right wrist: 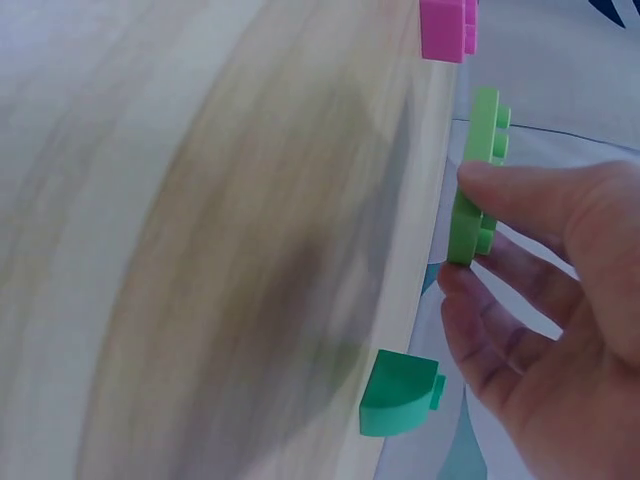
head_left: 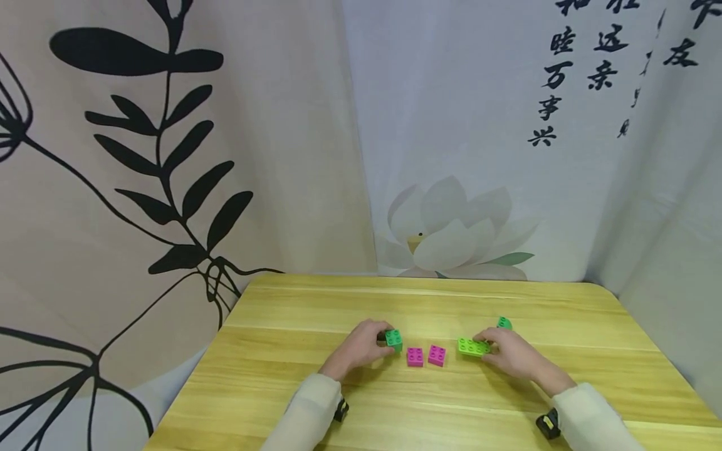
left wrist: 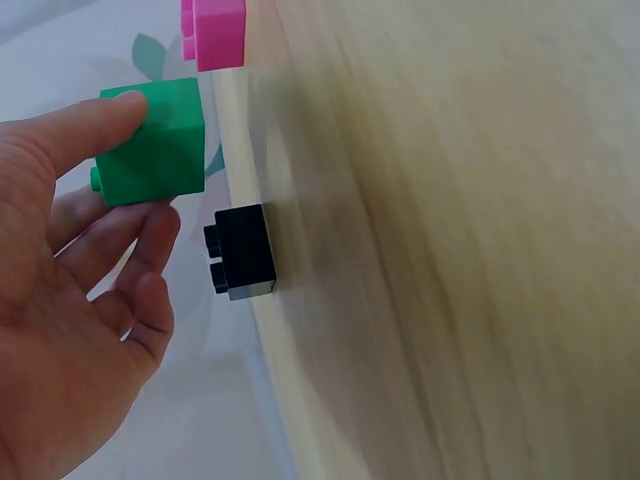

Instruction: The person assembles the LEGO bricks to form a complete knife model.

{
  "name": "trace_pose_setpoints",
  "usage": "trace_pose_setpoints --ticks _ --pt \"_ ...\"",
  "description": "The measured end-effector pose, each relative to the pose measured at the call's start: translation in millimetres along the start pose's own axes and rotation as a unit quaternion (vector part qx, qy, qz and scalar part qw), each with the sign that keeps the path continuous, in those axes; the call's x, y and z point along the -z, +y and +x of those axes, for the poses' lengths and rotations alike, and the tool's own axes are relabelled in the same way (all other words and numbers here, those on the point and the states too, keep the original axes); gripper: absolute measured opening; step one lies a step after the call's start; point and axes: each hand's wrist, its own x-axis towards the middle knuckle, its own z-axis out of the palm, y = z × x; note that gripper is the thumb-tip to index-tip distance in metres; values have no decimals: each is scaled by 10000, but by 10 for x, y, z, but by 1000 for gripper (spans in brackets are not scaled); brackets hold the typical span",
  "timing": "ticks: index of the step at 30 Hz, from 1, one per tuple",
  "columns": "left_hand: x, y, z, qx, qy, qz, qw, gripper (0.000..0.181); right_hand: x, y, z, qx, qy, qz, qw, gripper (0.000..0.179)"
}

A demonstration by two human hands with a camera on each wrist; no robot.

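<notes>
My left hand [head_left: 363, 344] pinches a green toy building brick [left wrist: 152, 145] between thumb and fingers, lifted off the table in the left wrist view. A black brick [left wrist: 245, 252] stands on the table below it, mostly hidden by the hand in the head view. On the right, my other hand [head_left: 516, 356] grips one end of a long, flat lime-green brick [right wrist: 473, 180], with its studs turned upward in the head view. Just beyond that hand sits a green brick with a rounded side [right wrist: 398, 393]. Two pink bricks, a left one [head_left: 415, 357] and a right one [head_left: 437, 355], lie between the hands.
The light wooden table [head_left: 316, 294] has its far edge against a hanging cloth [head_left: 299, 156] printed with black plants, a lotus and characters. Dark wrist devices sit at both cuffs.
</notes>
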Motion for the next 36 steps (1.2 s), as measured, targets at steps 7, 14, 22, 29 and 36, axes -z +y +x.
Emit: trace_pose_setpoints --ticks 7,14,22,29,36 --pt "0 48 -73 -12 -246 -163 9996 35 62 -11 -93 51 -76 -7 10000 35" --pt "-31 82 -170 70 -481 -226 9986 37 81 -48 -182 231 -163 -88 9996 36" --pt "-104 156 -277 -57 -723 -316 9969 35 56 -153 -258 592 -18 -181 9981 35" --pt "-166 228 -312 -156 -892 -448 9949 34 29 -268 -286 662 -13 -314 9973 35" --pt "-209 283 -300 -195 -1012 -487 9935 33 7 -354 -270 792 -17 -301 9964 34"
